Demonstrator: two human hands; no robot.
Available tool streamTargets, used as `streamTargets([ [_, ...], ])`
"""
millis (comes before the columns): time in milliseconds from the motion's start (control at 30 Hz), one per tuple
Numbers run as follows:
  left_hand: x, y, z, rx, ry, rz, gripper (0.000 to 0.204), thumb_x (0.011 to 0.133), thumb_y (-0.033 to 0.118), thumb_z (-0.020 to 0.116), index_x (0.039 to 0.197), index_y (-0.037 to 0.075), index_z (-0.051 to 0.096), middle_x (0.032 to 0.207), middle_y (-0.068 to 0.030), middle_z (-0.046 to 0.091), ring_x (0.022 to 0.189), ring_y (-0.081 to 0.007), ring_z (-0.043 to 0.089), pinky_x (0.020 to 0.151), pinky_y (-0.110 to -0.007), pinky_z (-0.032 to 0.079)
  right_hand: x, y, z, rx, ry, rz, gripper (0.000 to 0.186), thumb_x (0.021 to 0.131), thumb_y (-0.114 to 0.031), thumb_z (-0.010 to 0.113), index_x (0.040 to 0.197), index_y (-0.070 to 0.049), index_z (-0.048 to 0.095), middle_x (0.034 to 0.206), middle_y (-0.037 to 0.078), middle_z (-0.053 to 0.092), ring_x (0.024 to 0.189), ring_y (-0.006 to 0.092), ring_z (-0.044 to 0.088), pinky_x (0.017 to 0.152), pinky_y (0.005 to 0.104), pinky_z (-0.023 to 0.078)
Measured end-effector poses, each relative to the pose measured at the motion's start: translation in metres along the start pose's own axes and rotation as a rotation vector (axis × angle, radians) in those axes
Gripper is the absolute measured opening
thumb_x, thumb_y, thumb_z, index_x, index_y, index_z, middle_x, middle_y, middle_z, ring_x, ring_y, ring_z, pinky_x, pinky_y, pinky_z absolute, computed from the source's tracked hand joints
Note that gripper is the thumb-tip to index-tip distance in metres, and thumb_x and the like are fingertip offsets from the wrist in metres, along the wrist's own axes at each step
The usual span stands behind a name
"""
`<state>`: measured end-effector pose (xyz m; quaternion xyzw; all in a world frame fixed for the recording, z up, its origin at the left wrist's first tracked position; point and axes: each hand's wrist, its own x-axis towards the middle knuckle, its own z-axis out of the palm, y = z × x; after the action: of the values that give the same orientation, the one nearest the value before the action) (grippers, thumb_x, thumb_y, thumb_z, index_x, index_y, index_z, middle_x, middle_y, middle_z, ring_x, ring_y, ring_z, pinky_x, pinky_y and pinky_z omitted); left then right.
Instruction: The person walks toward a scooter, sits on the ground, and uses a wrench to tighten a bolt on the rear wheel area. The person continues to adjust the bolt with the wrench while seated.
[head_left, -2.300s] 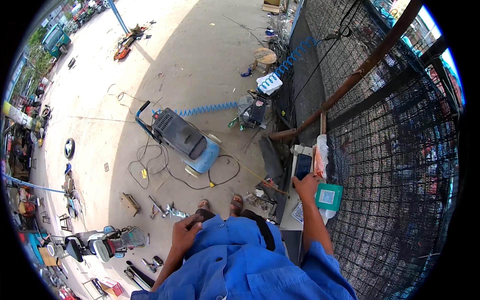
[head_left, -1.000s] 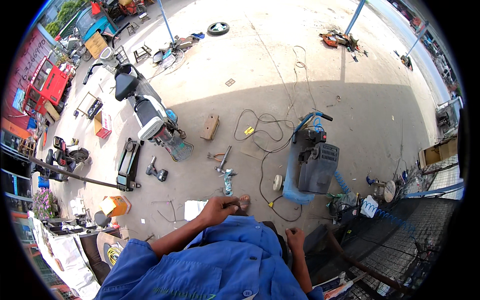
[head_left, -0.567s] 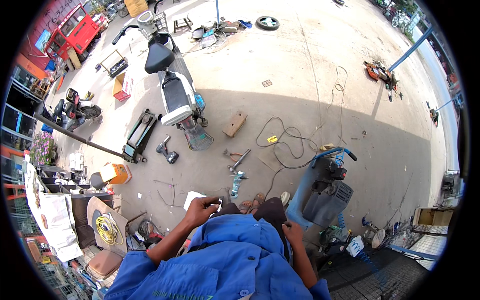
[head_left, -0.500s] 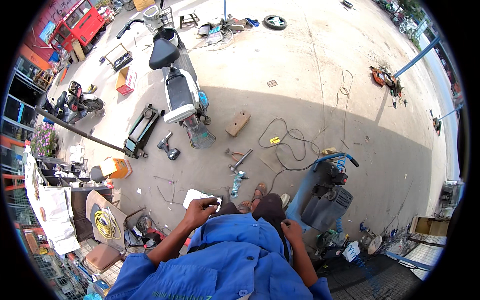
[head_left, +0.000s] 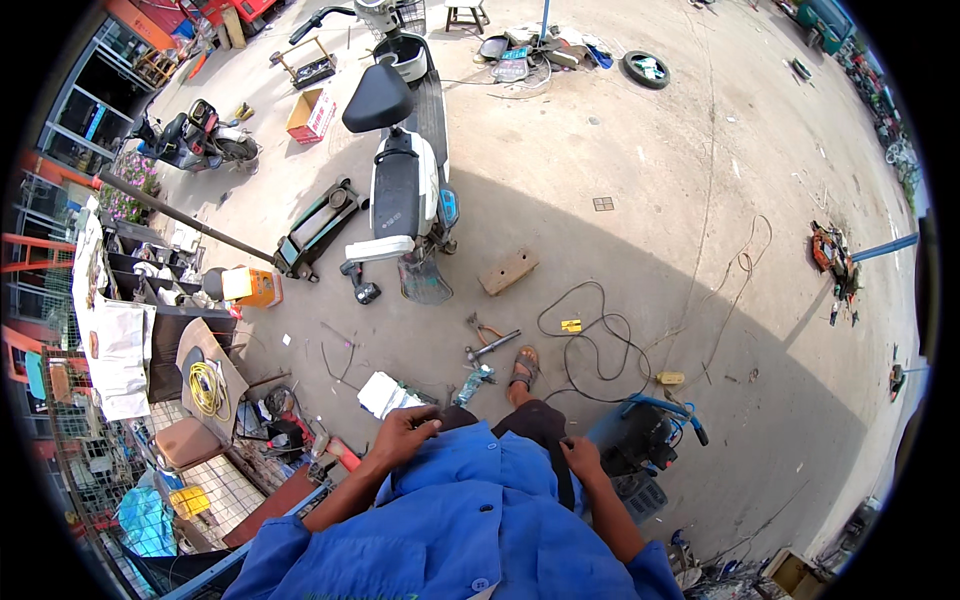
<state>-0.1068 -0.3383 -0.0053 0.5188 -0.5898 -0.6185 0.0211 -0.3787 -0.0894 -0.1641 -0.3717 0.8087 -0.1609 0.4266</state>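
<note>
My left hand (head_left: 405,436) is at the left front of my blue shirt (head_left: 440,490), beside my dark trousers. Its fingers are bent inward with the thumb close to them; anything between them is too small to make out. My right hand (head_left: 581,457) is curled at the shirt's right side, against dark cloth, and its fingertips are partly hidden. On the floor past my left hand lie white sheets (head_left: 386,394). Farther ahead are a hammer (head_left: 492,346) and a green-blue plastic wrapper (head_left: 474,383), beside my sandaled foot (head_left: 523,372).
A white electric scooter (head_left: 398,190) stands ahead, near a floor jack (head_left: 322,226), a cordless drill (head_left: 361,284) and a drilled block (head_left: 508,271). A dark cable (head_left: 612,322) loops toward a blue-framed machine (head_left: 640,435) at right. A chair (head_left: 190,443) with yellow cable stands left.
The view has swung, so the scooter and floor things sit farther right. One foot has moved forward by the hammer. Both hands stay at the shirt's sides.
</note>
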Motion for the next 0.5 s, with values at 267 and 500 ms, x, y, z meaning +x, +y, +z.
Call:
streamTargets([
  [267, 0.005, 0.033, 0.020, 0.059, 0.083, -0.121, 0.033, 0.086, 0.012, 0.062, 0.115, -0.005, 0.062, 0.100, -0.0104, 0.070, 0.084, -0.0117, 0.063, 0.078, -0.029, 0.051, 0.047, 0.020, -0.034, 0.001, -0.180, -0.088, 0.028, 0.084, -0.027, 0.056, 0.098, -0.006, 0.069, 0.095, 0.020, 0.065, 0.089, 0.0415, 0.061, 0.078, 0.0481, 0.049],
  [500, 0.025, 0.062, 0.030, 0.153, 0.073, -0.151, 0.034, 0.086, 0.011, 0.062, 0.114, -0.007, 0.062, 0.099, -0.0106, 0.070, 0.080, -0.0131, 0.064, 0.078, -0.029, 0.051, 0.063, 0.033, -0.034, 0.093, -0.211, -0.025, 0.030, 0.084, -0.027, 0.056, 0.101, -0.005, 0.069, 0.098, 0.021, 0.065, 0.092, 0.0411, 0.061, 0.078, 0.0451, 0.049],
])
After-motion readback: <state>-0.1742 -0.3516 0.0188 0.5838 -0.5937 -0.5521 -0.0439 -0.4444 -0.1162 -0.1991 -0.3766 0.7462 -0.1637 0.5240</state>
